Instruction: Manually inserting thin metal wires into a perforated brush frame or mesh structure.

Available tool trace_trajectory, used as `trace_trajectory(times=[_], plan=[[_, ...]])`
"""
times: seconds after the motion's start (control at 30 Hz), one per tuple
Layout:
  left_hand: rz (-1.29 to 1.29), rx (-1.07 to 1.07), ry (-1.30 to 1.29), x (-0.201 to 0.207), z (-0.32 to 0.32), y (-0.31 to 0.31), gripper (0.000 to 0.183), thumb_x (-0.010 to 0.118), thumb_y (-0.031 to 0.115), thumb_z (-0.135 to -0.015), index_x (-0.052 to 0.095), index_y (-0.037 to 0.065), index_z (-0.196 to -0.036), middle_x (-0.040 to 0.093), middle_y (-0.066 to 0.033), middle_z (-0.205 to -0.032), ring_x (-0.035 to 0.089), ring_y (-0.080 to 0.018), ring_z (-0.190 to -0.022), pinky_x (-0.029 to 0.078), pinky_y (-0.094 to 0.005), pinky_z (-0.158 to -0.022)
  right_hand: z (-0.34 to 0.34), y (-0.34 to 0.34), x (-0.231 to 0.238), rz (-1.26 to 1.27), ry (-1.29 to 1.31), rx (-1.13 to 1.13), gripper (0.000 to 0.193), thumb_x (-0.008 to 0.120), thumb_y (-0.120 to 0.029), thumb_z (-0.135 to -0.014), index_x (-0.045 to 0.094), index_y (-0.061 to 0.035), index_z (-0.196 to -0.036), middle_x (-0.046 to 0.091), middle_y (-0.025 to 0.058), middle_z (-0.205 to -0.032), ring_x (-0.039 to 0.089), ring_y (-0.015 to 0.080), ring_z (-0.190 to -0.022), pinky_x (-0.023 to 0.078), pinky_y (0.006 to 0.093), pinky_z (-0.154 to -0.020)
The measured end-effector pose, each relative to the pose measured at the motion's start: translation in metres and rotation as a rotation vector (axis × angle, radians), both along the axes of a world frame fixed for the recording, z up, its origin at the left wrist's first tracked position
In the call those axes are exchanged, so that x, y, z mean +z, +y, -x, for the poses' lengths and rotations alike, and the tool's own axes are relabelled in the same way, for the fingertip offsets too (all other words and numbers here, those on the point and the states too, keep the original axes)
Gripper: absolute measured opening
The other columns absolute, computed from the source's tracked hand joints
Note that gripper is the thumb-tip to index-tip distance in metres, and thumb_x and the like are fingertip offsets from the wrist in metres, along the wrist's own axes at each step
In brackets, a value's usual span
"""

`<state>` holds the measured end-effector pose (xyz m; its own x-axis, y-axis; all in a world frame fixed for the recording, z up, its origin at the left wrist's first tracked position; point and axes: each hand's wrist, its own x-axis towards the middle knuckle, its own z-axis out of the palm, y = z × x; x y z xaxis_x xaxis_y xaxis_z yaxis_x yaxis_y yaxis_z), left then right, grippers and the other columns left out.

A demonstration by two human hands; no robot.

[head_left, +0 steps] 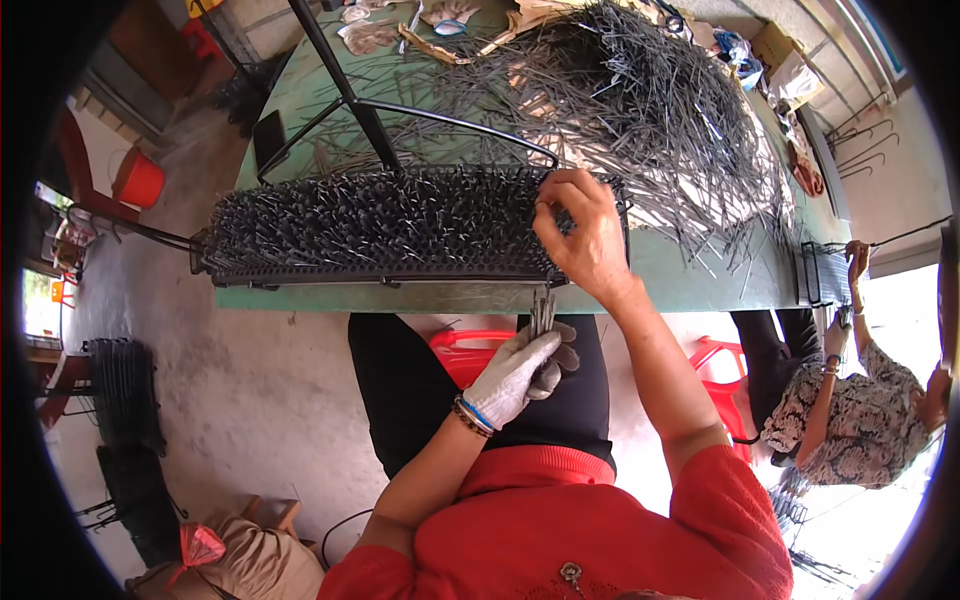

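Left hand [518, 375] (gloved, white with grey fingertips): closed around a bundle of thin grey rods [542, 312], below the table's near edge. Right hand [590, 235], bare: thumb and forefinger curled together over the right end of a black rack [400, 274]; cannot tell whether they pinch anything. Rack: packed with upright rods, along the green table [675, 270]. Behind, rightward: heap of loose rods [665, 85].

Green table [690, 290], 2 to 9 o'clock along its near edge. Rods [380, 225] at 10 dark grey, silvery glints; rack [400, 272] black. Left hand [515, 375] at 5: glove off-white and grey. Sweater [600, 520], 5: red. Bucket [138, 180], 10: orange-red. Co-worker's shirt [860, 425], 4: mottled dark-and-pale print.
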<state>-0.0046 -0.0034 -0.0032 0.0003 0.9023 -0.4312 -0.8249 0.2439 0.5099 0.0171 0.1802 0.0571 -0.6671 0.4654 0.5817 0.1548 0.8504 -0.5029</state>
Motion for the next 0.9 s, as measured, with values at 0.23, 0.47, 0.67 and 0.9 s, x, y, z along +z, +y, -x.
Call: trace_trajectory(times=[0.23,0.47,0.67,0.9], plan=[[0.037,-0.017,0.01,-0.001,0.0,0.002,0.019,0.052,0.022,-0.099,0.058,0.006,-0.108,0.064,-0.004,-0.081,0.048,-0.002,-0.054,0.028,-0.0167,-0.042,-0.001,0.003,0.0,-0.087,0.002,0.03,0.009,0.066,-0.003,-0.073,0.062,-0.0034,-0.081,0.061,0.0061,-0.095,0.057,0.0253,-0.089,0.041,0.0363,-0.082],[0.046,0.005,-0.008,0.003,-0.001,0.003,0.021,0.051,0.023,-0.099,0.058,0.005,-0.108,0.064,-0.0049,-0.082,0.053,-0.0056,-0.057,0.038,-0.0187,-0.047,0.001,0.007,0.007,-0.017,0.144,-0.015,0.01,0.065,0.001,-0.074,0.064,-0.0002,-0.084,0.063,0.0096,-0.093,0.06,0.0243,-0.082,0.045,0.034,-0.079],[0.05,0.002,0.017,0.003,0.001,0.002,0.023,0.049,0.024,-0.1,0.057,0.006,-0.112,0.065,-0.0065,-0.083,0.061,-0.0105,-0.063,0.048,-0.0228,-0.053,-0.013,0.002,0.003,0.114,0.271,-0.064,0.007,0.063,0.005,-0.077,0.063,0.0038,-0.084,0.062,0.0096,-0.091,0.061,0.017,-0.073,0.049,0.0275,-0.068],[0.057,0.011,0.018,0.003,-0.001,0.003,0.026,0.049,0.025,-0.1,0.055,0.006,-0.117,0.066,-0.0075,-0.085,0.061,-0.0104,-0.063,0.047,-0.0226,-0.051,-0.012,0.005,-0.009,0.099,0.234,-0.082,0.008,0.064,0.003,-0.076,0.064,0.0013,-0.084,0.063,0.009,-0.092,0.061,0.0187,-0.076,0.048,0.0299,-0.072]])
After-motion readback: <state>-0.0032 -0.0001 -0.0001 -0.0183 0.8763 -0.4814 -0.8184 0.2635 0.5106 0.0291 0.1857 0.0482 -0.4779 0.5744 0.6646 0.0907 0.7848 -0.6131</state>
